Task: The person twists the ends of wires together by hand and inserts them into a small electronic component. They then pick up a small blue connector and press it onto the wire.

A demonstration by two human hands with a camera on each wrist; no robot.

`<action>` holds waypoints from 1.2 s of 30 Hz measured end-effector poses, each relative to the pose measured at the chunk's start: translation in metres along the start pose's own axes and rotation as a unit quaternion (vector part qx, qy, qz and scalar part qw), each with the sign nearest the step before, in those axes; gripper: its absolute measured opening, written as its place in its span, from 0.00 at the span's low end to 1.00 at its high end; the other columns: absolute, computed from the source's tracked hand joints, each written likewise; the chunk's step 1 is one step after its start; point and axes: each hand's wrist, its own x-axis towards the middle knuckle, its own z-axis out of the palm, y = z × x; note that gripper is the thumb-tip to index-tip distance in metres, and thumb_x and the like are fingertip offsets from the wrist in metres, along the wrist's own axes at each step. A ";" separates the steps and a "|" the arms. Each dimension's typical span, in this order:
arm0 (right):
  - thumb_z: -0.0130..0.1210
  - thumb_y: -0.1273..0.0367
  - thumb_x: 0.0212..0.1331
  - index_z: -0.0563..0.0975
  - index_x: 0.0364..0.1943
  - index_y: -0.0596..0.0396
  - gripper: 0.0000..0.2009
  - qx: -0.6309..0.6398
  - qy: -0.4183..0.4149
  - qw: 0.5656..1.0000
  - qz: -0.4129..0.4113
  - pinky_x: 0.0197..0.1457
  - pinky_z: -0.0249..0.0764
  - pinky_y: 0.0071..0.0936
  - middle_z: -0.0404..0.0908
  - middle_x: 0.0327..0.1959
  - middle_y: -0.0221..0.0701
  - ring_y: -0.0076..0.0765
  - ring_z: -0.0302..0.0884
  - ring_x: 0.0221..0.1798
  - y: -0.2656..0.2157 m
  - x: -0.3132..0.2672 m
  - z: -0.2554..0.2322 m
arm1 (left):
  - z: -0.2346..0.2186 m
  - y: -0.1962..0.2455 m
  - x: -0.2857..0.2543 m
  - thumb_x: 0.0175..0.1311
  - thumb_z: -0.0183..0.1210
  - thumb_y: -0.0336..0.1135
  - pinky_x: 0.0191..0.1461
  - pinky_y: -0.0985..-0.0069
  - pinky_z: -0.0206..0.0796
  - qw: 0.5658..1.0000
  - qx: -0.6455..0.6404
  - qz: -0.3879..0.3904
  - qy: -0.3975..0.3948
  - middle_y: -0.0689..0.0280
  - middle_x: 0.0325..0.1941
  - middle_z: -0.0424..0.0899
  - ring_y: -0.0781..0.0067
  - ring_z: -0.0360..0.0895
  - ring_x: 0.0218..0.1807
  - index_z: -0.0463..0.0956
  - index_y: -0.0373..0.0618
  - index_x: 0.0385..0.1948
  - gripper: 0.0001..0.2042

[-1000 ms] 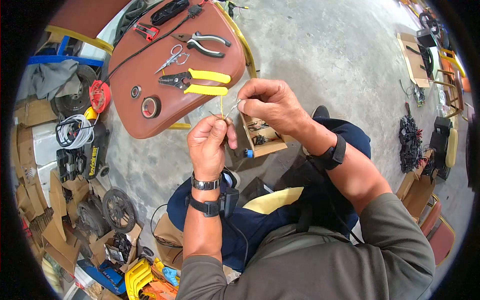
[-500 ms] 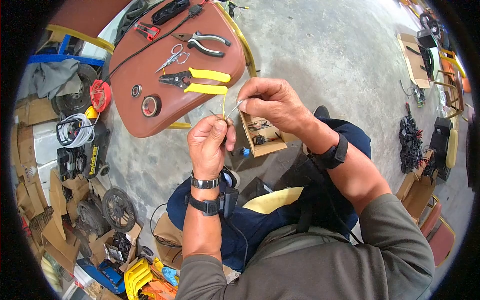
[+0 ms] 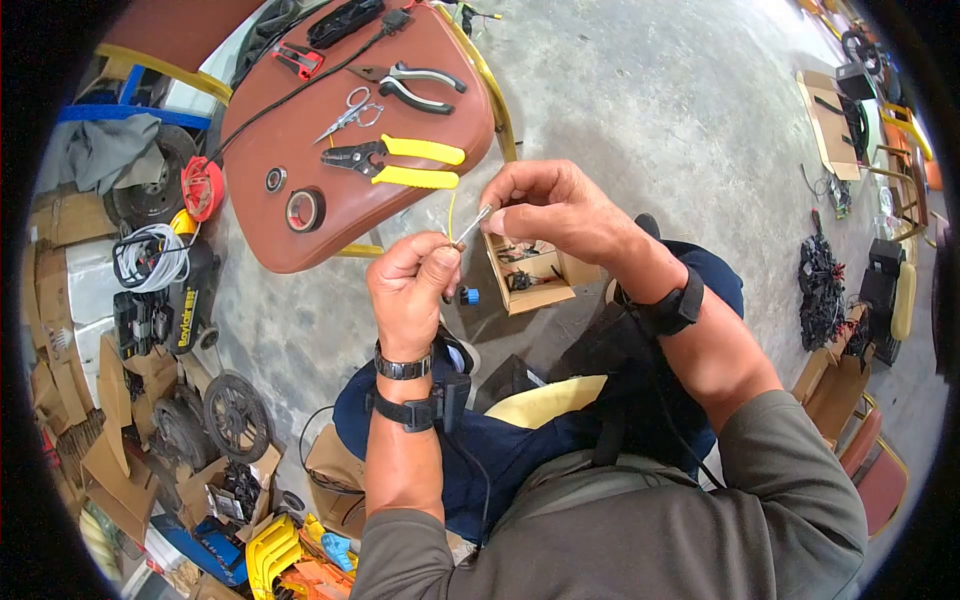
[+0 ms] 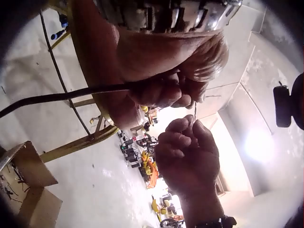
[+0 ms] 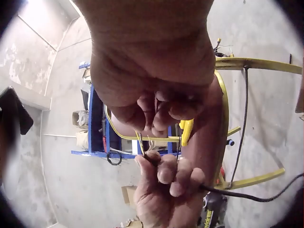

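My left hand (image 3: 412, 295) grips a black cable (image 4: 71, 94) that trails out from under its curled fingers. Thin wires come out at its thumb and fingertip: a yellow wire (image 3: 451, 210) pointing up toward the chair seat, and a pale wire (image 3: 473, 228) running to the other hand. Thumb and index finger of my right hand (image 3: 548, 208) pinch the far end of the pale wire. The two hands are a short gap apart, in front of the seat's edge. In the right wrist view the yellow wire stands between the fingertips of both hands.
On a brown chair seat (image 3: 245, 140) lie yellow-handled wire strippers (image 3: 420, 150), pliers (image 3: 425, 73), scissors (image 3: 342, 122), a tape roll (image 3: 317, 209) and a red tool (image 3: 298, 60). A cardboard box (image 3: 541, 298) with small parts stands on the floor below my hands. Cartons and wheels fill the left side.
My left hand has shifted slightly left and down, and my right hand slightly right. The pale wire now shows as a straight line between them. The dark wire end at the left fingertips no longer shows.
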 end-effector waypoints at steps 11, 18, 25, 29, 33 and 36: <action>0.59 0.72 0.57 0.82 0.38 0.57 0.06 -0.020 0.000 0.999 0.044 0.36 0.69 0.18 0.82 0.31 0.23 0.15 0.73 0.32 -0.003 0.002 -0.006 | 0.010 0.008 0.004 0.58 0.69 0.24 0.34 0.80 0.67 0.970 0.181 0.158 -0.029 0.64 0.28 0.81 0.78 0.75 0.30 0.81 0.33 0.33 0.06; 0.58 0.75 0.58 0.81 0.36 0.57 0.04 -0.031 -0.001 0.999 0.023 0.39 0.71 0.19 0.81 0.32 0.23 0.16 0.74 0.34 -0.003 0.003 -0.004 | 0.007 0.009 0.005 0.59 0.68 0.24 0.34 0.81 0.66 0.978 0.171 0.109 -0.043 0.65 0.28 0.81 0.79 0.75 0.30 0.82 0.33 0.33 0.05; 0.59 0.75 0.58 0.81 0.37 0.57 0.04 -0.005 -0.025 1.000 -0.006 0.44 0.74 0.20 0.82 0.34 0.23 0.16 0.77 0.37 -0.001 0.003 -0.003 | -0.001 0.012 0.004 0.61 0.67 0.26 0.34 0.82 0.66 0.996 0.075 0.025 -0.044 0.67 0.29 0.81 0.81 0.74 0.31 0.82 0.35 0.32 0.05; 0.59 0.75 0.59 0.81 0.37 0.57 0.04 0.006 -0.033 0.999 0.014 0.42 0.73 0.19 0.82 0.34 0.22 0.15 0.76 0.37 -0.001 0.004 -0.002 | 0.002 0.011 0.005 0.61 0.67 0.25 0.33 0.82 0.65 0.989 0.107 0.073 -0.064 0.67 0.29 0.81 0.81 0.74 0.30 0.82 0.35 0.32 0.04; 0.61 0.71 0.57 0.82 0.37 0.57 0.06 -0.048 -0.047 0.997 0.041 0.37 0.71 0.18 0.82 0.31 0.23 0.16 0.75 0.33 0.004 0.005 -0.004 | 0.009 0.013 0.004 0.59 0.68 0.25 0.33 0.82 0.65 0.990 0.110 0.075 -0.056 0.67 0.28 0.81 0.80 0.73 0.29 0.82 0.35 0.32 0.05; 0.62 0.70 0.58 0.83 0.37 0.58 0.07 -0.062 -0.053 0.996 0.044 0.36 0.71 0.19 0.82 0.31 0.23 0.17 0.76 0.32 0.004 0.006 -0.005 | 0.006 0.010 0.007 0.58 0.69 0.25 0.33 0.81 0.65 0.980 0.153 0.112 -0.061 0.67 0.27 0.80 0.80 0.73 0.29 0.82 0.35 0.32 0.05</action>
